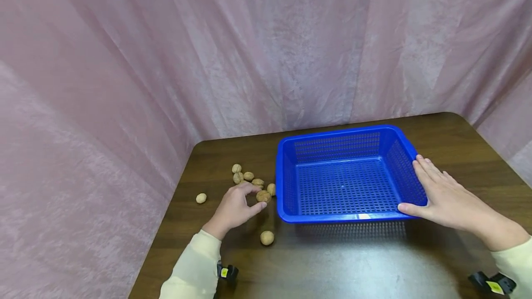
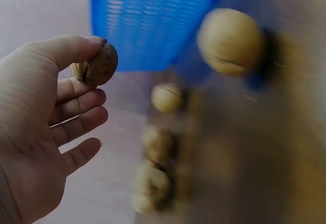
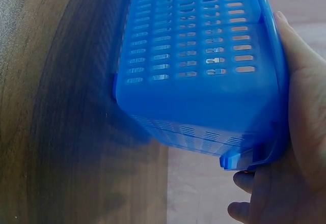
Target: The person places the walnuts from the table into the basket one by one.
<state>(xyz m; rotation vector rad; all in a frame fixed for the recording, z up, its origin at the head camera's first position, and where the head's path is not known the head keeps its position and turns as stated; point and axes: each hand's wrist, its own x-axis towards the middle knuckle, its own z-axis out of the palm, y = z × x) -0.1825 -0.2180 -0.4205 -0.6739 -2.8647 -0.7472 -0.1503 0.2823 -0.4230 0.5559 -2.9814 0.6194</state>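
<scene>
When thumb and forefinger alone hold a walnut [image 1: 263,196], slip is my main risk

Left hand [image 1: 234,204]: fingertips narrowed to the nut's width, pinching it; remaining fingers clear of it. Cause of any loss, I judge: round shell, little contact, so an off-centre squeeze could let it roll out. It sits left of the blue basket [image 1: 281,174], near the wall. Close behind it is a neighbouring walnut [image 1: 271,188], which my knuckles could knock.

Right hand [image 1: 446,197]: fingers straight and spread at the basket's right rim, thumb over the near rim. Uneven pressure might skid the basket.

Farther out, a lone walnut [image 1: 267,238] on the counter [image 1: 332,262] could roll if my sleeve brushes it.
</scene>
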